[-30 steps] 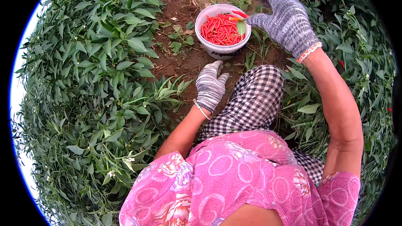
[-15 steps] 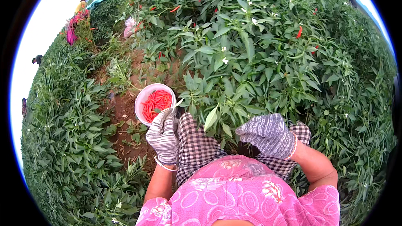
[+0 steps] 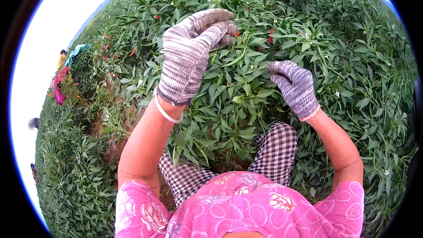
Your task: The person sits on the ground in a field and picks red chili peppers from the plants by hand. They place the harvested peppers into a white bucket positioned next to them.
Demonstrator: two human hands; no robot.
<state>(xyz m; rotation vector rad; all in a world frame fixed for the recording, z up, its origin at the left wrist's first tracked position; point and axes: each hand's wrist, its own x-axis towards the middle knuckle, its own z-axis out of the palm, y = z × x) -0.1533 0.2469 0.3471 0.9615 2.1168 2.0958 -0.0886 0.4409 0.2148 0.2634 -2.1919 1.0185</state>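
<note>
My left hand [image 3: 189, 57], in a grey-and-white striped knit glove, reaches out over the pepper plants. Its fingers are curved, with a gap between them, and I see nothing held. Just beyond the fingertips shows a small red chili pepper [image 3: 236, 34]; whether they touch it I cannot tell. My right hand [image 3: 294, 86], in a darker grey knit glove, is over the leaves to the right, its thumb apart from the bent fingers. Between the hands hangs a green chili pepper [image 3: 235, 59] among leaves. Other red chilies [image 3: 271, 35] show farther off.
Dense pepper plants [image 3: 352, 61] surround me. My knees in checked trousers [image 3: 275, 152] press against the foliage. Bare soil [image 3: 115, 147] shows at left. At far left are a person in yellow [image 3: 61, 59], a light-blue cloth [image 3: 77, 53] and a pink cloth [image 3: 59, 90].
My left hand has moved up and forward from the bucket of red chilies, which is no longer visible. My right hand has risen forward from near my knee. The view has shifted.
</note>
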